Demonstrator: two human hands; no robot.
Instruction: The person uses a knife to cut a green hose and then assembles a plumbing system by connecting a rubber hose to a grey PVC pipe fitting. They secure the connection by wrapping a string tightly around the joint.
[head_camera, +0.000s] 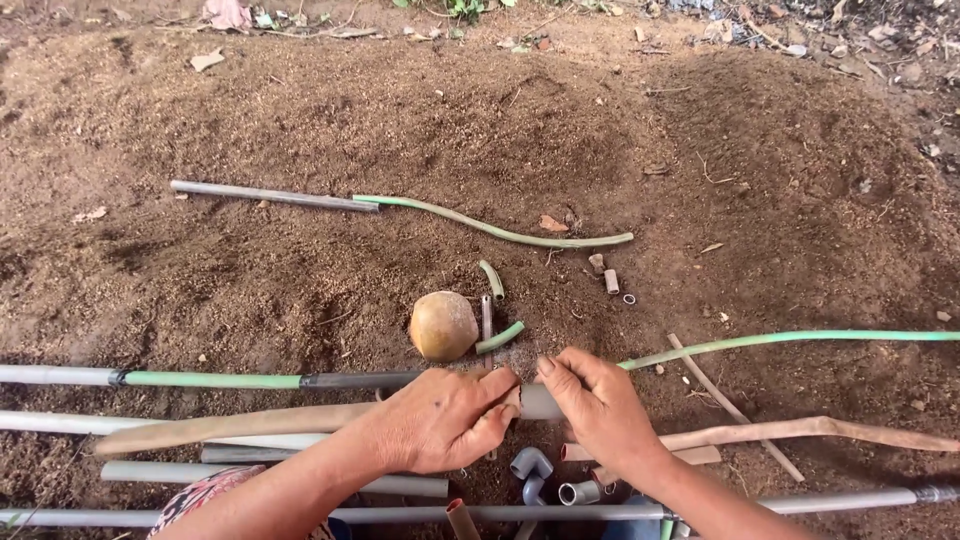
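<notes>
Both hands meet just below the round stone (443, 325): left hand (440, 420) and right hand (600, 405) pinching the grey pipe (540, 402); loose soil (300, 120) could foul that joint.

The left hand (440, 418) and right hand (598, 408) cover the grey pipe (538, 401) where they grip it (its joint unseen); several long pipes (60, 375) run off the left edge.

**Open soil above, clutter below**

I see bare soil (300, 120) across the upper frame, free to pass. Ahead of my left hand (445, 420) and right hand (600, 410), a round stone (443, 325) and short hose offcuts (492, 300) block the centre. Long pipes (200, 380) crowd the lower left; pipe elbows (532, 463) sit just below the hands.
</notes>
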